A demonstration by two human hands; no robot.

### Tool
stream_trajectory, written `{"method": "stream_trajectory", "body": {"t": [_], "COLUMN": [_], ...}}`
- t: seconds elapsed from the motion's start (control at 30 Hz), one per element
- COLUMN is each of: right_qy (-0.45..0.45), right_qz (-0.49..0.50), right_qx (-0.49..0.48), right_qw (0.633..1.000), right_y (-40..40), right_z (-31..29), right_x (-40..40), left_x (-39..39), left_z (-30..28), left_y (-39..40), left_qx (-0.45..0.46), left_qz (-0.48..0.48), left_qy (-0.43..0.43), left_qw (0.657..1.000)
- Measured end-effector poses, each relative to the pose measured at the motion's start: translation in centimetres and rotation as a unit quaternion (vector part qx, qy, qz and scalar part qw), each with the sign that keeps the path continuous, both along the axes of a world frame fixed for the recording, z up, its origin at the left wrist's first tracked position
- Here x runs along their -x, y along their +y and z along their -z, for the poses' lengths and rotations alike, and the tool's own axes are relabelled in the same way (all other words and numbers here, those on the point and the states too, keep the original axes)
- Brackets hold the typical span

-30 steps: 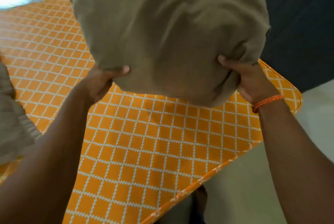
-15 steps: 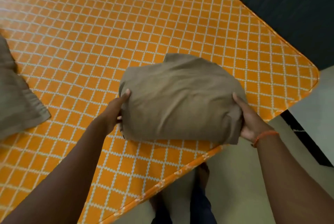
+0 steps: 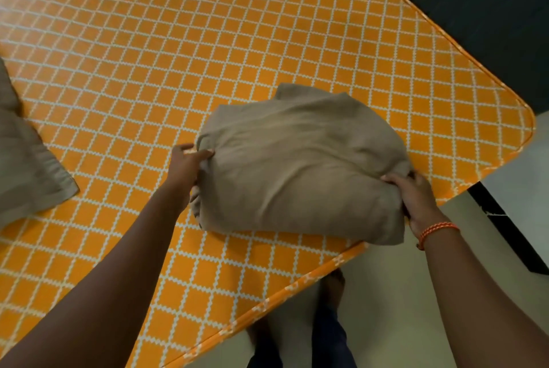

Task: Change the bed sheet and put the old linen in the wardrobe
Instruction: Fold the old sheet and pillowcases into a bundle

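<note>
The fingers of the left hand (image 3: 185,167) are curling round the left end of a khaki pillow (image 3: 300,165), the thumb lying on top of the cloth and the other fingers tucked under its side. The right hand (image 3: 416,199) is pinching the opposite, near-right corner, its fingers bunching the loose cover fabric there (an orange thread bracelet (image 3: 436,231) is sitting at that wrist). Between the two hands the pillow is lying flat on the orange mattress (image 3: 178,55) with the white lattice print, close to the mattress's near edge and its rounded right corner. Its long axis is running left to right across the view, roughly along that near edge, with a flap of cover poking out at the far side. Further left, well apart from the pillow, another khaki cloth (image 3: 26,165) is lying on the mattress, cut off by the picture's edge. Beyond the mattress a pale floor (image 3: 511,177) is showing, and the person's bare feet (image 3: 334,281) are standing just beside the bed.
</note>
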State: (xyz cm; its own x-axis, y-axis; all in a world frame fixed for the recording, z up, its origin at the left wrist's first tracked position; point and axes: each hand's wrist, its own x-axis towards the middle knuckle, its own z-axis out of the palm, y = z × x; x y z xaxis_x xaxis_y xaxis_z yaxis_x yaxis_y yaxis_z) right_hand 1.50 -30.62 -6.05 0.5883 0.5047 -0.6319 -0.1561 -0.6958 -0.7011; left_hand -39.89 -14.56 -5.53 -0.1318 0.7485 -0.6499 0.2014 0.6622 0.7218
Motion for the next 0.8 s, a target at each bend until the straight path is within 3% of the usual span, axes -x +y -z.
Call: {"method": "stream_trajectory", "body": {"t": [0.07, 0.13, 0.23, 0.3, 0.37, 0.47, 0.57, 0.8], "right_qy": [-0.167, -0.315, -0.414, -0.439, -0.478, -0.493, -0.464, -0.468], "right_qz": [-0.025, -0.077, -0.174, -0.252, -0.312, -0.427, -0.452, -0.449], "right_qx": [0.000, 0.000, -0.013, -0.057, -0.082, -0.012, 0.028, 0.003], "right_qw": [0.986, 0.946, 0.893, 0.861, 0.817, 0.758, 0.761, 0.761], "right_y": [2.2, 4.7, 9.2, 11.4, 12.1, 10.2, 10.1, 11.0], "right_z": [0.0, -0.4, -1.6, -2.1, -1.4, 2.8, 7.2, 8.7], "right_x": [0.1, 0.5, 2.2, 5.8, 11.1, 16.7, 16.0, 14.6], "left_x": [-1.2, -3.0, -7.5, -10.6, -12.4, -12.7, -12.6, -13.4], "left_z": [0.3, -0.2, -2.0, -2.1, -0.4, 4.4, 8.6, 9.9], "left_y": [1.3, 2.3, 3.2, 3.0, 2.2, 0.2, -0.5, 0.3], "left_qx": [-0.122, -0.256, -0.377, -0.375, -0.338, -0.293, -0.262, -0.261], "left_qz": [0.030, 0.107, 0.237, 0.333, 0.394, 0.448, 0.482, 0.462], "left_qy": [0.162, 0.281, 0.331, 0.346, 0.361, 0.405, 0.429, 0.422], "left_qw": [0.979, 0.919, 0.831, 0.793, 0.775, 0.741, 0.718, 0.735]}}
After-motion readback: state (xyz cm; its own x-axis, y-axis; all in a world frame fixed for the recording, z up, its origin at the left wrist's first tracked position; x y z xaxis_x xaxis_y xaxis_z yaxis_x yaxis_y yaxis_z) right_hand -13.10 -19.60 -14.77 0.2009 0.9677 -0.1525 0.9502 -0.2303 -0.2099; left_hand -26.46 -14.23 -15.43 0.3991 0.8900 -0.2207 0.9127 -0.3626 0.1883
